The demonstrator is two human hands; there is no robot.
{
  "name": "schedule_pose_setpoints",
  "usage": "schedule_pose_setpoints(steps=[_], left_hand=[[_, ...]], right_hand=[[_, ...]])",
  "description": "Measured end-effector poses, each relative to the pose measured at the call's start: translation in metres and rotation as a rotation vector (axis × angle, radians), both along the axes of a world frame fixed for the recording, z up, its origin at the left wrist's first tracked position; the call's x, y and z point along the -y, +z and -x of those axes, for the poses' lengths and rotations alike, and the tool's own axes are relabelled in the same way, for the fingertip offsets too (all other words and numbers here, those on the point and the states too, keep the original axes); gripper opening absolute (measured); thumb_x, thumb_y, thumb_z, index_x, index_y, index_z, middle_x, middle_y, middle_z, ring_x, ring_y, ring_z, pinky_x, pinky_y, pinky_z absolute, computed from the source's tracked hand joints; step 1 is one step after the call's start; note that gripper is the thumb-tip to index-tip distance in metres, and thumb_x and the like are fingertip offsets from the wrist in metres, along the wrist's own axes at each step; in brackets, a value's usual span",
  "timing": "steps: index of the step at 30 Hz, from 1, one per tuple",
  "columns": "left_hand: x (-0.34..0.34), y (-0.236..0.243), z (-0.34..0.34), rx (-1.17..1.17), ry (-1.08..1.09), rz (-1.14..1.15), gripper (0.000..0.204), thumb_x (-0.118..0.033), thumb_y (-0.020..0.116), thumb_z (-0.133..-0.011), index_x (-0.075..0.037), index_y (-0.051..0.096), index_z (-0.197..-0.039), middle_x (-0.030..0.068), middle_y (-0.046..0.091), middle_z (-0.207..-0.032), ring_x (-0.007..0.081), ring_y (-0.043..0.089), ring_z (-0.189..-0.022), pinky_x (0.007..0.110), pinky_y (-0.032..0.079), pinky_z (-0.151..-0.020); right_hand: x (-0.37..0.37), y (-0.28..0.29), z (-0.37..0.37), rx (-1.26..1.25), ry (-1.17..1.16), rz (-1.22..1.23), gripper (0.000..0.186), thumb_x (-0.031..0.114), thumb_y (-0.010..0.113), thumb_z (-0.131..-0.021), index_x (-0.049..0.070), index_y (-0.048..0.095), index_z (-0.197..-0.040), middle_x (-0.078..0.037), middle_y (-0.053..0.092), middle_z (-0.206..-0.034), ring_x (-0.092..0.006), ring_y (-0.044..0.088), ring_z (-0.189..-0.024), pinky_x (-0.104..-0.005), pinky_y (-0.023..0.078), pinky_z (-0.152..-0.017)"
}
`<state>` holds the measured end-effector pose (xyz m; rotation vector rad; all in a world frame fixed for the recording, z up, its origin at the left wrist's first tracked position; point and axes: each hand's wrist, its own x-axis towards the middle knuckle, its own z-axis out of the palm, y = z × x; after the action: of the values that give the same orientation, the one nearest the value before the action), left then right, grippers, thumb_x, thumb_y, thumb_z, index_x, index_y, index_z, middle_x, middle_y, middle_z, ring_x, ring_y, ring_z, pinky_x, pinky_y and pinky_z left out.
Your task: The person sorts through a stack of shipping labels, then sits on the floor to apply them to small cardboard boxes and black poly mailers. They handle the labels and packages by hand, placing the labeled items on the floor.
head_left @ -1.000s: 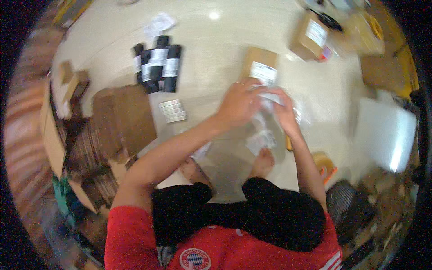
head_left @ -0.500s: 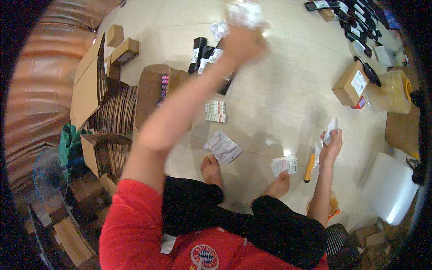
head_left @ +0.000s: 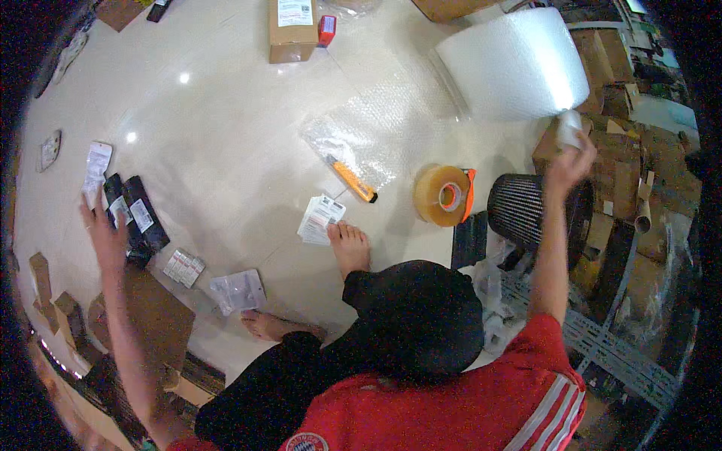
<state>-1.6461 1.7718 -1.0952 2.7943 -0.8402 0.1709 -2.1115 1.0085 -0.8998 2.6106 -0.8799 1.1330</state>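
At the far left, my left hand (head_left: 107, 234) has its fingers stretched out and apart. Its fingertips meet the lower end of a pale flat packet (head_left: 98, 161), and several black wrapped parcels (head_left: 143, 207) with white labels lie right beside the fingers. On the right side, my raised right hand (head_left: 570, 167) is closed around a small white piece (head_left: 569, 129); whether it is paper or plastic I cannot tell. A wastebasket with a dark slatted side (head_left: 517, 210) stands just below and left of that hand, while the bubble wrap roll (head_left: 519, 64) is above it.
An orange utility knife (head_left: 352, 179) lies on unrolled bubble wrap (head_left: 376, 120). Printed slips (head_left: 320, 218) touch my foot. Nearby is a tape roll (head_left: 440, 197). Small boxes (head_left: 183, 267) and a grey pouch (head_left: 238, 292) are at left. A labelled carton (head_left: 293, 34) stands farther away.
My view has swung to the right. The left hand has come down from its raised position, with its fingers now spread. My right hand, still gripping a white piece, has moved out beside the wastebasket.
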Motion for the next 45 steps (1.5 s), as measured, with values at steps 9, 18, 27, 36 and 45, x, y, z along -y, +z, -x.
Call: schedule_pose_setpoints(steps=[9, 18, 27, 36, 45], left_hand=[[0.11, 0.014, 0.074, -0.255, -0.167, 0.083, 0.062, 0.001, 0.065, -0.09, -0.017, 0.053, -0.148, 0.0215, 0.026, -0.167, 0.0452, 0.026, -0.154, 0.051, 0.034, -0.123], [0.11, 0.004, 0.13, -0.43, -0.169, 0.069, 0.056, 0.001, 0.062, -0.09, -0.015, 0.054, -0.143, 0.0205, 0.036, -0.162, 0.046, 0.045, -0.142, 0.048, 0.044, -0.116], [0.098, 0.007, 0.163, -0.527, -0.254, -0.043, 0.047, 0.001, 0.061, -0.091, -0.013, 0.062, -0.136, 0.018, 0.052, -0.15, 0.0394, 0.059, -0.128, 0.045, 0.054, -0.102], [0.193, -0.075, 0.266, -0.985, -0.236, 0.25, 0.042, -0.012, 0.067, -0.089, 0.001, 0.063, -0.129, 0.0223, 0.068, -0.12, 0.0419, 0.066, -0.112, 0.05, 0.053, -0.099], [0.256, -0.09, 0.342, -0.716, -0.089, 0.227, 0.042, -0.022, 0.073, -0.089, 0.0, 0.059, -0.123, 0.0253, 0.064, -0.117, 0.0444, 0.062, -0.109, 0.053, 0.053, -0.09]], right_hand=[[0.132, 0.074, 0.32, -0.2, -0.75, 0.112, 0.036, 0.022, 0.058, -0.097, -0.003, 0.061, -0.122, -0.019, 0.065, -0.124, -0.0326, 0.062, -0.111, -0.0434, 0.05, -0.099], [0.019, -0.03, -0.043, -0.015, 0.236, -0.519, 0.047, 0.003, 0.064, -0.088, 0.002, 0.062, -0.134, -0.015, 0.065, -0.134, -0.0296, 0.061, -0.125, -0.0422, 0.049, -0.107], [-0.163, -0.208, -0.385, -0.465, 0.791, -0.192, 0.07, 0.019, 0.069, -0.083, 0.002, 0.049, -0.147, -0.032, 0.055, -0.137, -0.0469, 0.052, -0.13, -0.0538, 0.044, -0.11], [-0.252, -0.233, -0.332, -0.523, 0.902, -0.386, 0.072, 0.016, 0.068, -0.083, 0.004, 0.045, -0.151, -0.028, 0.045, -0.153, -0.0478, 0.045, -0.139, -0.0528, 0.037, -0.119], [-0.302, -0.241, -0.132, -0.687, 0.665, -0.969, 0.036, 0.0, 0.065, -0.085, 0.0, 0.058, -0.12, -0.022, 0.062, -0.115, -0.0429, 0.059, -0.116, -0.0484, 0.049, -0.098]])
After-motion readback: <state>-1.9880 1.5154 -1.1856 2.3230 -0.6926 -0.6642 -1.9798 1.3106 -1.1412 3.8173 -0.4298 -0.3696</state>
